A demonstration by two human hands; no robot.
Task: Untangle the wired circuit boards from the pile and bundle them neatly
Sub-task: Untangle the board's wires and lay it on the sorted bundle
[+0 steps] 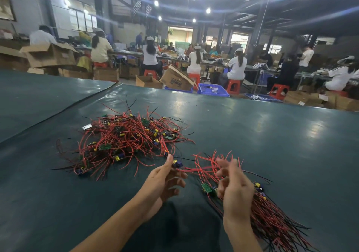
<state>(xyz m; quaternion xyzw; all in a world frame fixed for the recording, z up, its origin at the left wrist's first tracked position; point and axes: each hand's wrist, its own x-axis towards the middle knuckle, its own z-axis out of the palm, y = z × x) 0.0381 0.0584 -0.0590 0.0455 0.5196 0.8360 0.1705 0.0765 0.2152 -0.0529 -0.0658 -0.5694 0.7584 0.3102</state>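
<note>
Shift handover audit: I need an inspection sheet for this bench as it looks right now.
Surface: glossy dark green mat, with a seam on the left.
Job's things: tangled pile left of centre; bundle on the right.
Clutter: shiny scrap at the pile's far-left edge.
Hands: left hand pinches a board; right hand grips the bundle.
Cables: red and black leads, loose in the pile, roughly aligned in the bundle.
Surroundings: seated workers, boxes and blue crates behind.
</note>
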